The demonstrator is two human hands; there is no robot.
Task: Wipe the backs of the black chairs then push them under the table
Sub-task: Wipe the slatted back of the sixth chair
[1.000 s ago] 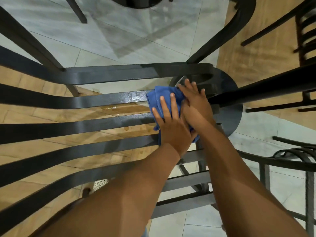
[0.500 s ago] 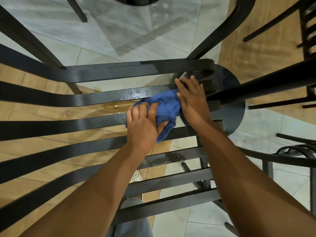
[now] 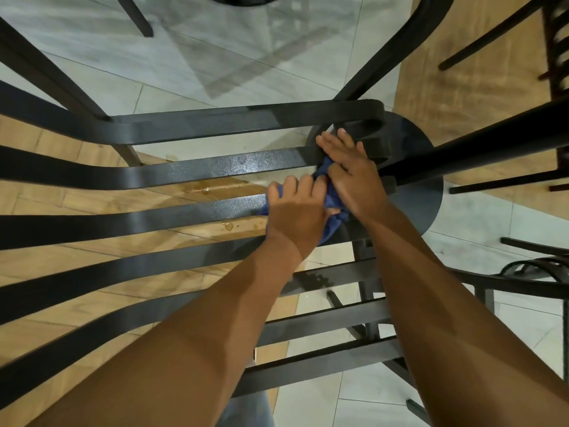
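Tiled floor [image 3: 191, 57] is seen from above, pale grey tiles beside wood-look tiles, with small wet spots [image 3: 228, 224] on the wood-look part. A black chair back [image 3: 172, 177] of horizontal slats fills the view; a dark round disc [image 3: 421, 192], likely a seat or table base, is seen past the slats' right end. More dark chair frames [image 3: 535, 272] are seen at the right edge of the floor. A blue cloth [image 3: 331, 200] is bunched against the slats near their right end. The cloth is gripped by the left hand [image 3: 297, 214], fingers curled over it on a middle slat. The right hand [image 3: 351, 174] is laid over the cloth's upper part with fingers mostly straight, fingertips reaching toward the curved top rail [image 3: 354, 115]; whether the cloth is pinched underneath cannot be told. Water beading is seen on the slat [image 3: 240, 164] left of the hands. Step in hand is judged as the wiping of this chair's back, right-end section, still mid-way. Next move is judged to call for the cloth to be drawn along the remaining slats, pressure kept on each, lower slats included. Pushing under the table is judged not yet due; no tabletop is clearly made out.
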